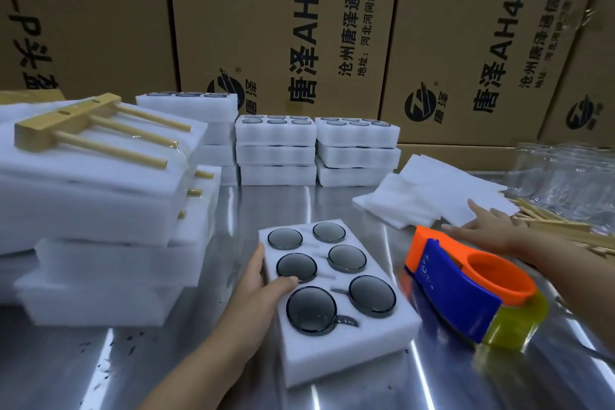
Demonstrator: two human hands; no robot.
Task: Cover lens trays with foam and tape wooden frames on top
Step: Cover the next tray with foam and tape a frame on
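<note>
On the steel table (283,206) at 6 o'clock lies the lens tray (349,354). The left hand (261,288) grips its 9 o'clock edge, thumb on top. A tape dispenser (466,289) sits just beside it at 3 o'clock. Past that, at 2 o'clock, the right hand (486,230) rests spread-fingered on foam sheets (429,186), near wooden frames (559,226). Taped stacks (100,196) stand at 9, open trays (276,150) at 12, cardboard boxes (283,27) behind. The tray is white foam with six dark round lenses, uncovered.

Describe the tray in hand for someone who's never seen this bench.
On the shiny metal table, go left of the orange-and-blue tape dispenser. The white foam tray of six dark round lenses lies there singly, gripped by the left hand; every other tray sits in a stack.
</note>
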